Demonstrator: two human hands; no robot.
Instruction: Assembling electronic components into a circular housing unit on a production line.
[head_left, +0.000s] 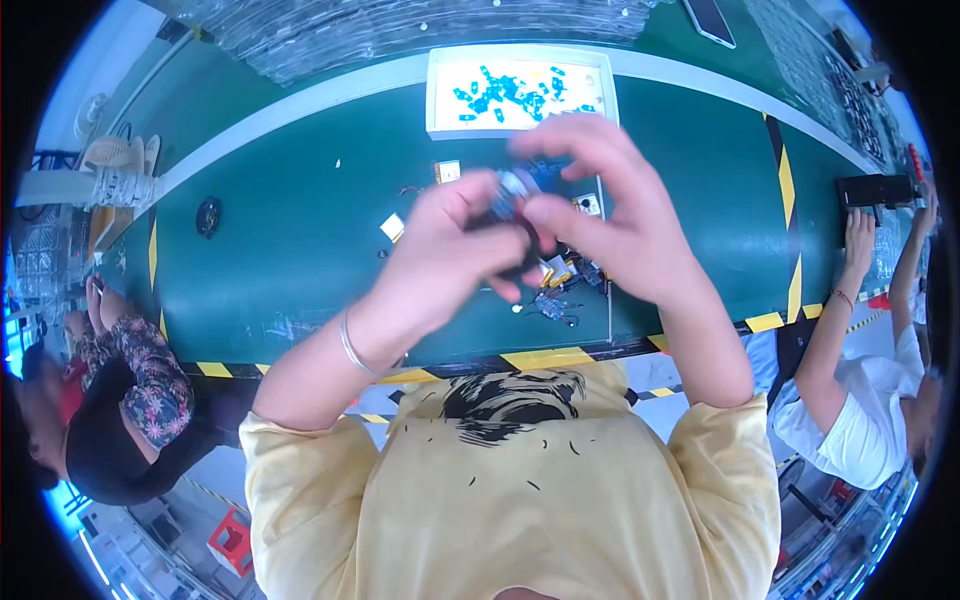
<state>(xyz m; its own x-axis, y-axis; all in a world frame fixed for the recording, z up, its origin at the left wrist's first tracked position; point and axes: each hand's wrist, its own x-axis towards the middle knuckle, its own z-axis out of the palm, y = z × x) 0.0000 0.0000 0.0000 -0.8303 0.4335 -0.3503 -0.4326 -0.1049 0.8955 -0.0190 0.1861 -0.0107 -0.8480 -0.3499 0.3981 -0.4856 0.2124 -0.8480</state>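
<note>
My left hand (450, 240) is closed around a dark, rounded object (525, 250), blurred by motion and partly covered by the fingers. A shiny bluish part (513, 188) shows at the top of what I hold, against the right thumb. My right hand (615, 205) curls in from the other side, its thumb on the bluish part and its upper fingers arched and smeared. Beneath the hands lies a cluster of small silver-and-yellow battery packs and dark wired parts (565, 272), partly hidden. Single flat packs (392, 228) sit left of it.
Beyond my hands stands a white tray (433, 108) holding many small blue parts (510, 95). A black coil (208, 217) lies on the green table (270, 260) at left. Clear plastic packaging (400, 40) and a phone (711, 22) are at the back. Co-workers sit on both sides.
</note>
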